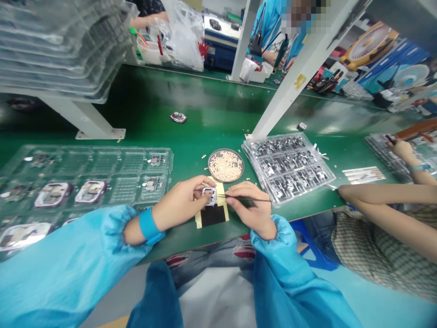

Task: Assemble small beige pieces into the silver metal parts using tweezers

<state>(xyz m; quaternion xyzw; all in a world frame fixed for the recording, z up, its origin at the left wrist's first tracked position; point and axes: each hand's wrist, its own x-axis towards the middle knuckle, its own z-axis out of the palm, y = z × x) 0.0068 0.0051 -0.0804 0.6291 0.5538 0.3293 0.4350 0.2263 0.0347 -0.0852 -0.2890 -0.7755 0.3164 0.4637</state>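
Observation:
My left hand [186,200] pinches a small square device housing [209,196] with a pale rim, holding it over a black pad [214,216] edged with yellow tape. In my right hand [251,205] is a pair of dark, thin tweezers [244,197], its tips pointing left at the housing. Fine detail inside the housing is too small to make out. Just beyond my hands sits a round dish [226,165] full of tiny tan pieces. A blue band circles my left wrist.
A clear compartment tray [116,157] with housings and small parts lies left; stacked trays of metal parts [290,166] lie right. White posts [290,77] rise from the green bench [150,100]. A co-worker's arm [385,196] reaches in at right. Another housing [178,117] lies farther back.

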